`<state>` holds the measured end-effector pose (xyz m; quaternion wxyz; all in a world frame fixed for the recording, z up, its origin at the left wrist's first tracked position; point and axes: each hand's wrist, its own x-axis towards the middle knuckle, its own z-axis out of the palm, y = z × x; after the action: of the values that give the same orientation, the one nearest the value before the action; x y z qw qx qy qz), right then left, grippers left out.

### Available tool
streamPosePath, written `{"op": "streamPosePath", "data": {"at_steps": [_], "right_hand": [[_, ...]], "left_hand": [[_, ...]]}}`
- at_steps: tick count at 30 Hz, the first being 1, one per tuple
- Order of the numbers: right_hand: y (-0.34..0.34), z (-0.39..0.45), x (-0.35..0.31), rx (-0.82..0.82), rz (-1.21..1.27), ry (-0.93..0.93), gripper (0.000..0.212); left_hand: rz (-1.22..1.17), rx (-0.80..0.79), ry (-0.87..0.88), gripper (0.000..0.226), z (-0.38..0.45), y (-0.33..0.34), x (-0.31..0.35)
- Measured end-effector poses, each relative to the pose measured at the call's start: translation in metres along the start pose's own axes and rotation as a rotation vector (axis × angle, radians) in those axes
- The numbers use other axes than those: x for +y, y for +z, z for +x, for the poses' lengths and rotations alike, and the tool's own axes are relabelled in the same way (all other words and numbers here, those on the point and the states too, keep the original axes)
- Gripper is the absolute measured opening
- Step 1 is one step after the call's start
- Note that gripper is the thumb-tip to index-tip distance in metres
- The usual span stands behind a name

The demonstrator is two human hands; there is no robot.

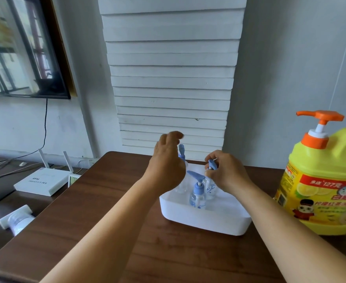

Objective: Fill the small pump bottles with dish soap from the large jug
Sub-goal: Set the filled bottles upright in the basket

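Three small clear pump bottles with blue pump heads stand in a white tray [204, 218] on the brown table. The front bottle [197, 196] stands free. My right hand [227, 173] pinches the blue pump head of the right bottle [211, 189]. My left hand [167, 166] hovers with relaxed fingers over the rear left bottle [182, 154], hiding most of it. The large yellow jug [323, 184] with an orange pump stands upright at the right, apart from both hands.
The brown wooden table [111, 231] has its left edge close by. Beyond that edge sit a white router [41, 180], a small display and a white tube. Stacked white boards lean against the wall behind the tray. A screen hangs at upper left.
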<state>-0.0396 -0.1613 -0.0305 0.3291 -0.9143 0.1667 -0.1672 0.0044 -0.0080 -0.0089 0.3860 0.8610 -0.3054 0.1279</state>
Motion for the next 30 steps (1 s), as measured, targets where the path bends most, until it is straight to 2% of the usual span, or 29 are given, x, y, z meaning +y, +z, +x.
{"op": "streamPosePath", "data": {"at_steps": [2, 4, 7, 9, 11, 14, 22, 26, 30], "right_hand": [[-0.002, -0.001, -0.002, -0.026, -0.054, -0.014, 0.027], [-0.005, -0.004, -0.004, -0.07, -0.082, -0.011, 0.036], [-0.014, -0.009, -0.006, -0.146, -0.054, 0.016, 0.056], [-0.021, -0.012, -0.008, -0.186, -0.048, 0.011, 0.062], [-0.027, -0.014, -0.01, -0.192, -0.082, -0.006, 0.052], [-0.03, -0.018, -0.011, -0.151, -0.105, -0.025, 0.032], [-0.025, -0.015, -0.01, -0.079, 0.029, 0.034, 0.031], [-0.024, -0.012, -0.008, -0.048, 0.071, 0.038, 0.028], [-0.024, -0.009, -0.006, -0.064, 0.084, 0.032, 0.036]], "left_hand": [[0.087, -0.051, 0.135, 0.046, -0.005, -0.003, 0.006], [0.161, -0.174, 0.232, 0.04, -0.006, -0.003, 0.009], [0.259, -0.379, 0.225, 0.034, -0.008, 0.001, 0.013], [0.367, -0.421, 0.205, 0.024, -0.009, 0.006, 0.017], [0.442, -0.4, 0.201, 0.019, -0.007, 0.009, 0.02], [0.491, -0.378, 0.164, 0.024, -0.002, 0.01, 0.023], [0.595, -0.25, 0.083, 0.022, 0.012, 0.012, 0.037], [0.707, -0.243, 0.075, 0.007, 0.016, 0.018, 0.042], [0.712, -0.223, 0.059, 0.014, 0.016, 0.025, 0.047]]}}
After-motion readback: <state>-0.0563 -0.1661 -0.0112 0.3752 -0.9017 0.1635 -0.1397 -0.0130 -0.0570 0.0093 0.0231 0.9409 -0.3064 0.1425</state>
